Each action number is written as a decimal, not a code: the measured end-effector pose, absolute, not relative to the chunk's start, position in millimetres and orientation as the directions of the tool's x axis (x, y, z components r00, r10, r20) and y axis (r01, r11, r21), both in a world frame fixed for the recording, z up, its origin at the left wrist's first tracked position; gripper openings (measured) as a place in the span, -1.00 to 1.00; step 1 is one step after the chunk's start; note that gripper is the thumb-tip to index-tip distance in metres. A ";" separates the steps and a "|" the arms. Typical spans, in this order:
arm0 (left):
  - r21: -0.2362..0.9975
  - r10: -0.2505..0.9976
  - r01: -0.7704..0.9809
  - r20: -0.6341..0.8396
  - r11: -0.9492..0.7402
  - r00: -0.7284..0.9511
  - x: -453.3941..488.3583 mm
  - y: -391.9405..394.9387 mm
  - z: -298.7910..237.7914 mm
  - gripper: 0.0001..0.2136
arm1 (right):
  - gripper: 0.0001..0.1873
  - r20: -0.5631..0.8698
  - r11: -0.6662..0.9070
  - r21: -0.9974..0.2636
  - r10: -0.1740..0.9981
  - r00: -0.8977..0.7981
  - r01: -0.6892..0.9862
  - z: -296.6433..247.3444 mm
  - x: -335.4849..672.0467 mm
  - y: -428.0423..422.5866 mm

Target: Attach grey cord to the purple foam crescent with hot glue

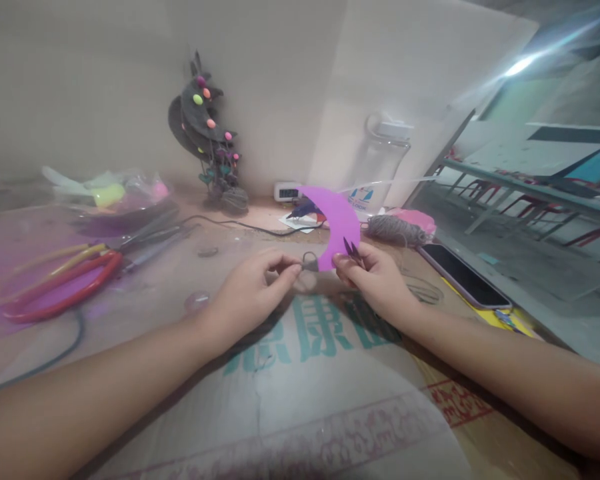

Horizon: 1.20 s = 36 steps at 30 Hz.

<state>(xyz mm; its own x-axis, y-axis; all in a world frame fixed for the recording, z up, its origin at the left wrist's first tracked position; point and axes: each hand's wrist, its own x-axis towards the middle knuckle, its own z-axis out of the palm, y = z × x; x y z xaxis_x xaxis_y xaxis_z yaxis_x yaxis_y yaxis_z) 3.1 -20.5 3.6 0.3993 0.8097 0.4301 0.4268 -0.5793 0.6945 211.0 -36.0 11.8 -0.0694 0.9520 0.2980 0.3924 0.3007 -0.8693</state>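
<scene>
In the middle of the head view, my right hand [383, 280] grips the lower end of a purple crescent-shaped piece [343, 217]. A small pair of scissors [353, 252] also sits in that hand, its dark blades pointing up past the fingers. My left hand [257, 287] is closed in a pinch at the end of a dark grey yarn loop [310, 259] beside the crescent's lower tip. I cannot tell exactly how the yarn joins the crescent. Beyond my right hand lies a grey yarn skein [396, 230].
Red-and-yellow-handled scissors [105, 267] and plastic bags [110, 193] lie left. A grey crescent ornament with coloured balls [205, 127] stands against the wall. A digital clock [286, 192], clear bottle [377, 167] and phone [465, 275] are around the back and right edge.
</scene>
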 end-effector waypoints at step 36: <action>0.804 0.854 0.380 0.279 -0.458 0.440 5.2 -17.5 -0.1 -0.77 | -0.65 0.353 0.374 -0.763 0.924 -0.144 0.527 13.5 209.0 -38.9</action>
<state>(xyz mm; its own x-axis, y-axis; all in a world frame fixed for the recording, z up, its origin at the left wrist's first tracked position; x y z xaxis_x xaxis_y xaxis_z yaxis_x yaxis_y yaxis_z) 5.2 -17.5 -0.1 0.4400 0.8536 0.2788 0.3798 -0.4583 0.8036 209.0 -38.9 13.5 -0.1444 0.9244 0.3531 0.5265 0.3740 -0.7635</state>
